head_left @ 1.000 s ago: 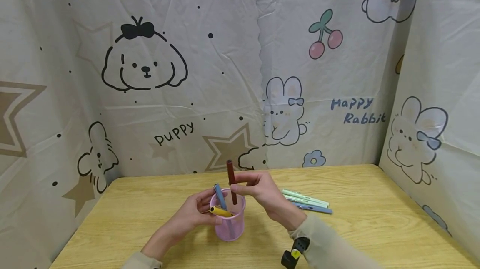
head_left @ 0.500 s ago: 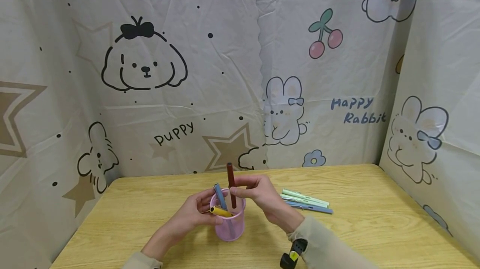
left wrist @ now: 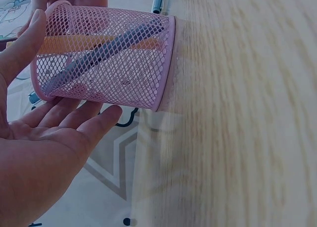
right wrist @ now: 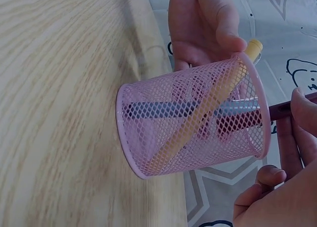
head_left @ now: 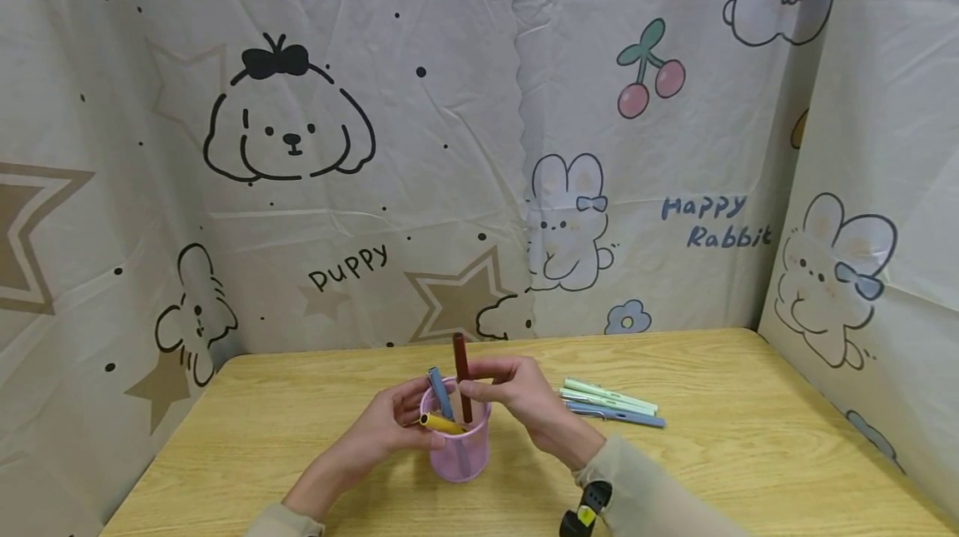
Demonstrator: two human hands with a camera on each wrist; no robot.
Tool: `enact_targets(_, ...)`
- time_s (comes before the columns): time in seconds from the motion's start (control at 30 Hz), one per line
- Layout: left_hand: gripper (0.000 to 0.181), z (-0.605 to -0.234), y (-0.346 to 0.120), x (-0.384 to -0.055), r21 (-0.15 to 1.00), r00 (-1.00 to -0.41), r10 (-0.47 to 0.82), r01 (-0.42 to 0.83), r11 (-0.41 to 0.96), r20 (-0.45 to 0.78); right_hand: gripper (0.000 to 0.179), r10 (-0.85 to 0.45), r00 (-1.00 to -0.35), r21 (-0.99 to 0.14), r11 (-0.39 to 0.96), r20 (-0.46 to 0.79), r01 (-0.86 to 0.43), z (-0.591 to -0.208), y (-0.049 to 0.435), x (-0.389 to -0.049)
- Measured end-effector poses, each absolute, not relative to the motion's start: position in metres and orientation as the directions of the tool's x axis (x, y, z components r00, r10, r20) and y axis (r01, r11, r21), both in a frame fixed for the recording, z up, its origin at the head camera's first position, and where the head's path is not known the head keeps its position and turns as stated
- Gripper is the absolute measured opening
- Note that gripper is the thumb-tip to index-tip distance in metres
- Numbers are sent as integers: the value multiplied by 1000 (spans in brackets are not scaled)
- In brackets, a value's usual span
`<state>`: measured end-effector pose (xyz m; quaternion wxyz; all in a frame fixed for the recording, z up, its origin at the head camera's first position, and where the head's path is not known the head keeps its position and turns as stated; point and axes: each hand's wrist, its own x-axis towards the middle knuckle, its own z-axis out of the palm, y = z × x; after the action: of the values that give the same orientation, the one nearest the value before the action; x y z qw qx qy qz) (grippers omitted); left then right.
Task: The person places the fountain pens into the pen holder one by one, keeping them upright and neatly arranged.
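A pink mesh pen cup [head_left: 459,467] stands upright on the table. My left hand [head_left: 384,422] holds its left side, thumb near the rim and fingers around the far side. Inside lean a blue pen [head_left: 439,392] and a yellow pen [head_left: 442,423]. Between thumb and fingers, my right hand [head_left: 534,405] pinches a dark red pen [head_left: 460,352], nearly upright at the cup's mouth. The right wrist view has this red pen's [right wrist: 283,110] lower end inside the mesh, short of the bottom.
Right of the cup, light green pens [head_left: 610,395] and a blue pen [head_left: 625,415] lie side by side on the wooden table [head_left: 712,470]. A printed cloth [head_left: 449,212] hangs behind the table's back edge.
My right hand has lowered the dark red pen a little, deeper into the cup. My left hand and the cup have stayed in place.
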<state>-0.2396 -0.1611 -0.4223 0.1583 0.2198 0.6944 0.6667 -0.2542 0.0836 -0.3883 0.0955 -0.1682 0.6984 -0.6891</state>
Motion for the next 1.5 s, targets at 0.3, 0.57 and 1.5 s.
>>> enact_targets(0.3,88,-422,-161,-239,995,-856,512,95,19,72,29,-359,-928,-993,15,100,-113,-393,87,-254)
enact_targets(0.57,89,-422,-161,-239,996,-857,512,88,25,63,32,-358,-928,-993,18,102,-116,-394,88,-254)
enact_targets(1.5,93,-422,-162,-240,995,-842,530,103,-17,96,29,-356,-918,-954,173,173,-247,-384,116,-250)
